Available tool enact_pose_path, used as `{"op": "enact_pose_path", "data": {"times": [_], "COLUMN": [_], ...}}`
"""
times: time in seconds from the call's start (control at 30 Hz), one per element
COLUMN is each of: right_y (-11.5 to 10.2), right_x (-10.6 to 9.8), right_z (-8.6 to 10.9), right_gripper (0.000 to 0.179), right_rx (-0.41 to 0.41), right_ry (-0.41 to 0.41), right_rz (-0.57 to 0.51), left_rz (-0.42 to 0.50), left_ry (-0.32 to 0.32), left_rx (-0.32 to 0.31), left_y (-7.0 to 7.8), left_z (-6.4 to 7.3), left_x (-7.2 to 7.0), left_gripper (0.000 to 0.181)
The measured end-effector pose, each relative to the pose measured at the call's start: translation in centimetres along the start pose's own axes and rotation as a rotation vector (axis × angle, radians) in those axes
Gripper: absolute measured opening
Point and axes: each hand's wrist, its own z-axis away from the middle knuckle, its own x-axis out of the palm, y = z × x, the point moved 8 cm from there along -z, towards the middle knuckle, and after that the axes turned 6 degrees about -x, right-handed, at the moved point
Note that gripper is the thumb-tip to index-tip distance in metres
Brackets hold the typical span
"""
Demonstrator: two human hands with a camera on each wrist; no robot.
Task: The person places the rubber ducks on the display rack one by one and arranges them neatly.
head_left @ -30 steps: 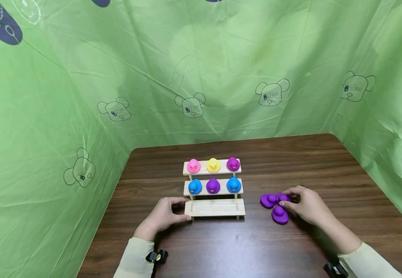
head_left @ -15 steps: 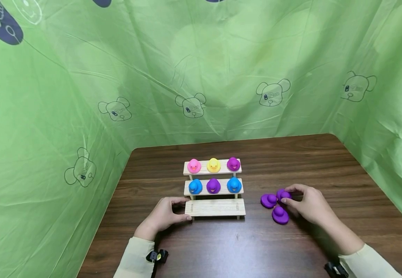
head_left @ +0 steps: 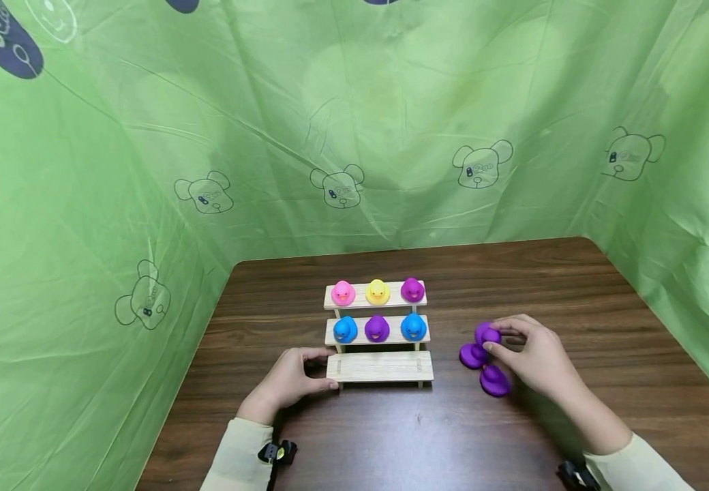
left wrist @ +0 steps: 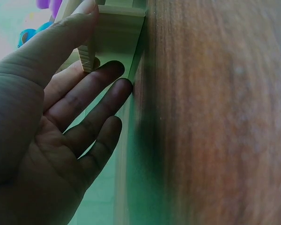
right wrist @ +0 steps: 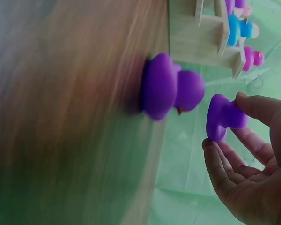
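Note:
My right hand [head_left: 535,354] pinches a purple rubber duck [head_left: 485,333] between thumb and fingers; the right wrist view shows this duck [right wrist: 220,117] held up off the table. Two more purple ducks stand below it, one at the left [head_left: 470,357] and one nearer me [head_left: 493,382]. My left hand [head_left: 289,383] grips the left end of the lowest step of a three-tier wooden rack [head_left: 379,367], thumb at the front, index finger behind. In the left wrist view its other fingers [left wrist: 96,126] extend loosely beside the rack. That lowest step bears no duck.
The top tier carries a pink duck [head_left: 343,293], a yellow duck [head_left: 378,292] and a purple duck [head_left: 412,290]. On the middle tier sit a blue, a purple [head_left: 377,329] and another blue duck. Green printed cloth [head_left: 391,102] surrounds the brown wooden table [head_left: 268,293].
My right hand has taken the rear purple duck up from the table and moved it slightly left, over the left one. The left hand stays on the rack.

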Motion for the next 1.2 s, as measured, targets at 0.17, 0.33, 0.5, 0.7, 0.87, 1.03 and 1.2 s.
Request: {"op": "enact_pose_path", "data": {"times": [0.17, 0.33, 0.5, 0.7, 0.87, 1.03, 1.2], "right_y": [-1.7, -3.3, -4.5, -6.0, -7.6, -9.5, -11.5], "right_x": [0.9, 2.0, 3.4, 4.9, 6.2, 7.0, 6.7], "right_z": [-0.2, -0.2, -0.2, -0.2, -0.4, -0.5, -0.6], "right_gripper": [0.029, 0.031, 0.032, 0.033, 0.032, 0.032, 0.036], "right_rx": [-0.019, -0.030, -0.036, -0.058, -0.112, -0.190, -0.285], "right_ry": [-0.028, -0.079, -0.110, -0.130, -0.129, -0.107, -0.036], "right_rz": [-0.040, -0.084, -0.113, -0.121, -0.159, -0.173, -0.171], "left_rz": [-0.002, -0.003, 0.007, 0.008, 0.003, 0.007, 0.005], "left_ry": [-0.005, -0.001, -0.001, 0.001, 0.008, 0.005, 0.005], "left_rx": [-0.020, -0.017, 0.001, -0.002, 0.003, 0.002, -0.002], "left_y": [-0.1, 0.0, 0.1, 0.1, 0.1, 0.0, -0.2], "left_z": [0.0, 0.0, 0.0, 0.1, 0.1, 0.1, 0.1], "left_x": [0.0, 0.0, -0.1, -0.1, -0.1, -0.1, -0.1], "left_gripper": [0.049, 0.050, 0.050, 0.050, 0.051, 0.051, 0.052]}}
